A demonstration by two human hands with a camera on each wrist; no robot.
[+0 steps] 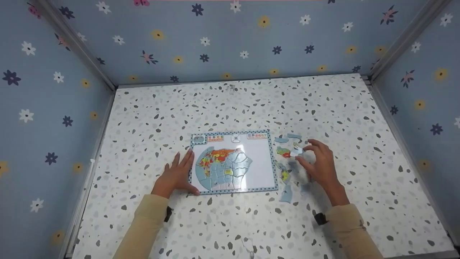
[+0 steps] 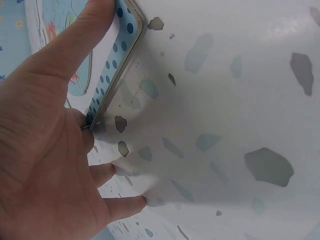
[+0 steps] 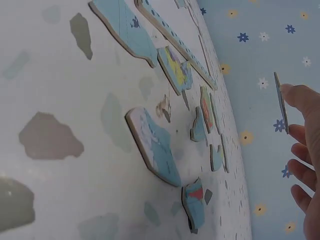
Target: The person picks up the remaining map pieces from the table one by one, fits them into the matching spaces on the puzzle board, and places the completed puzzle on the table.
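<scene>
A world-map jigsaw board point(image 1: 261, 162) with a blue dotted border lies flat on the table. Joined pieces point(image 1: 219, 169) cover its left and middle, while bare white shows at its right. My left hand point(image 1: 176, 178) rests at the board's left edge with fingers spread; in the left wrist view its thumb lies over the dotted border point(image 2: 111, 64). Right of the board, my right hand point(image 1: 322, 163) pinches a puzzle piece point(image 1: 297, 151) between thumb and fingertips. The right wrist view shows that thin piece point(image 3: 281, 102) edge-on, raised off the table.
Several loose pieces lie right of the board, among them a green-and-red one point(image 1: 283, 151), a yellow one point(image 1: 285, 175) and a pale blue one point(image 1: 286, 194). Flower-patterned panels point(image 1: 230, 43) border the speckled table point(image 1: 161, 111) at the back and both sides.
</scene>
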